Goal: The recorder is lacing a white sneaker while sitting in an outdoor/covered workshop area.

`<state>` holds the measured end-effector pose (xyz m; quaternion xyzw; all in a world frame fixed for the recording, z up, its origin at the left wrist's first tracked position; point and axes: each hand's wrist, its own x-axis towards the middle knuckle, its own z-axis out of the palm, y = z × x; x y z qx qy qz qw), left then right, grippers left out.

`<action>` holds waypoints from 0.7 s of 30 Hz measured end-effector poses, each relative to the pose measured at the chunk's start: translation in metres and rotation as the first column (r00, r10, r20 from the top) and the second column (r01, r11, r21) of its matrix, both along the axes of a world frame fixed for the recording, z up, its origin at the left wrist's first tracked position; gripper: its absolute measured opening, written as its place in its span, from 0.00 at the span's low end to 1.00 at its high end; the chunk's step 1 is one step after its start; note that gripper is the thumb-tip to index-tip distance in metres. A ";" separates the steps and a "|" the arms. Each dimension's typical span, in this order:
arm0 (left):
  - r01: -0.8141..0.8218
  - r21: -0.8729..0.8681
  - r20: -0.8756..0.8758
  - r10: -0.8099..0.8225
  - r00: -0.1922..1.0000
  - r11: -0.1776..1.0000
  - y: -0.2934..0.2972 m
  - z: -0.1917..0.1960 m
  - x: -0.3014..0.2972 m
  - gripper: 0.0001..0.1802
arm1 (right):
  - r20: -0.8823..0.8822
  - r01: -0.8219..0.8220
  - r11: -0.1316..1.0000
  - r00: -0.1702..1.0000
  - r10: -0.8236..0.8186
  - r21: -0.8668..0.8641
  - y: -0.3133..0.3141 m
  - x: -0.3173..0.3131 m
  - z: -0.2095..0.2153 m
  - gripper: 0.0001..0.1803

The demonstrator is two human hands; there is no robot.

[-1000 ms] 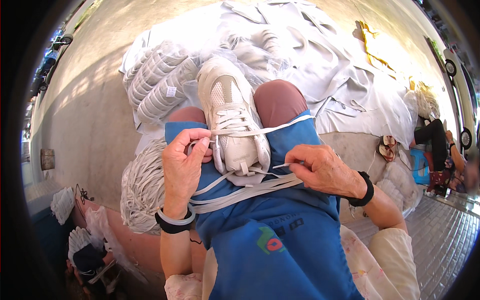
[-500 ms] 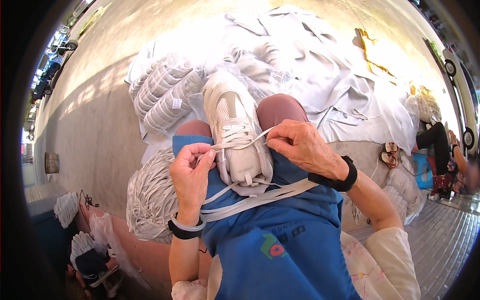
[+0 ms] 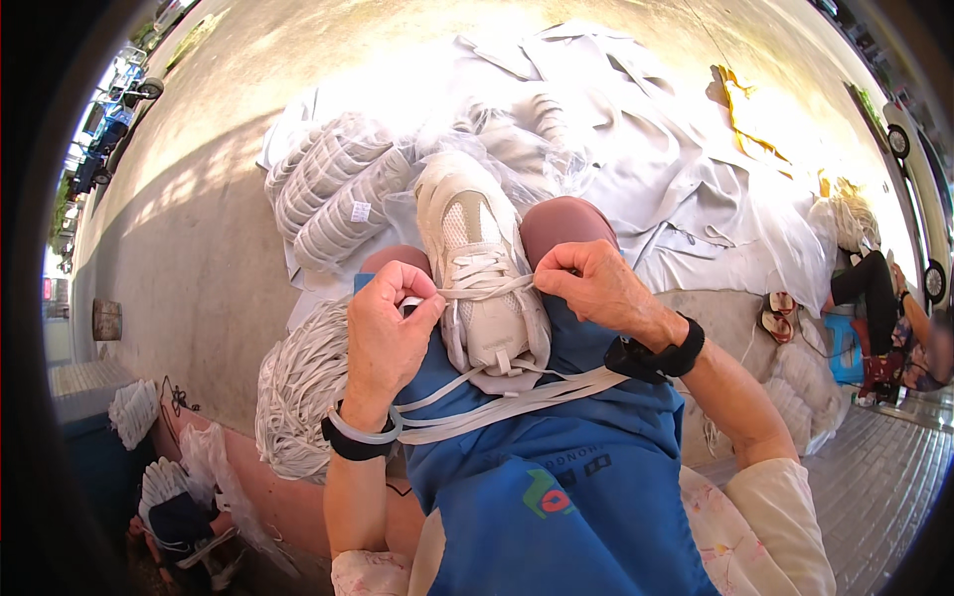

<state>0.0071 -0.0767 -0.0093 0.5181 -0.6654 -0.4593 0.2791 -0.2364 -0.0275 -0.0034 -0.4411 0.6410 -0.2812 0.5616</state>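
Between my knees rests a beige sneaker [image 3: 477, 238] with a mesh toe, its toe pointing away from me. A flat cream shoelace [image 3: 484, 290] runs across its upper laces. My left hand [image 3: 396, 320] pinches the lace at the shoe's left side, and my right hand [image 3: 594, 288] pinches it at the right side. Both hands are closed, and the lace between them lies nearly straight. Several loose laces [image 3: 507, 405] lie across the blue apron [image 3: 556, 467] on my lap, below the heel.
Left of my knee lies a big bundle of pale laces [image 3: 306, 392]. Beyond the shoe, plastic-wrapped stacks of pale shoe parts [image 3: 343, 189] rest on a whitish sheet [image 3: 686, 169]. Another person [image 3: 909, 333] sits at the far right by a blue stool [image 3: 843, 348].
My hands have drawn in nearer the shoe, and the lace's right end, slanting up before, now lies lower and flatter across it. The left hand has turned its knuckles upward.
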 end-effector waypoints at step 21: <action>0.084 -0.473 0.377 0.115 0.919 0.877 0.046 0.006 -0.012 0.17 | -0.715 -0.438 0.769 0.698 -0.036 -0.466 0.037 0.036 0.003 0.22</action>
